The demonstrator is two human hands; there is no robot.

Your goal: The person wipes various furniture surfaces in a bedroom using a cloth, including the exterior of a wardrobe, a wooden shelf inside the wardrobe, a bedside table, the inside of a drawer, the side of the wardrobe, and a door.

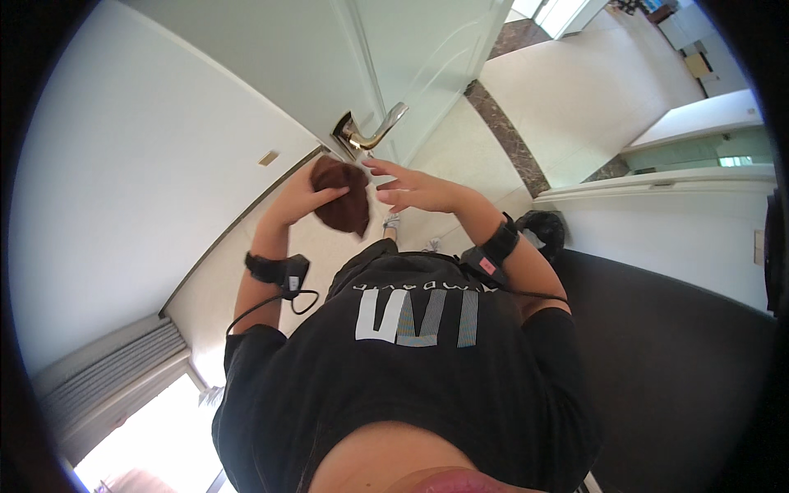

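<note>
Left hand (306, 197) fingers grip brown cloth (343, 195) — right hand (411, 187) spread beside it.

brown cloth (343, 195) partly hidden by left hand (302, 195), feet mostly hidden below shirt

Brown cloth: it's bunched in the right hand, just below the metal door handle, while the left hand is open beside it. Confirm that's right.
Not quite: the hands are swapped. The head view shows the brown cloth bunched in the left hand, just below the metal door handle, while the right hand is open beside it, fingers spread.
</note>
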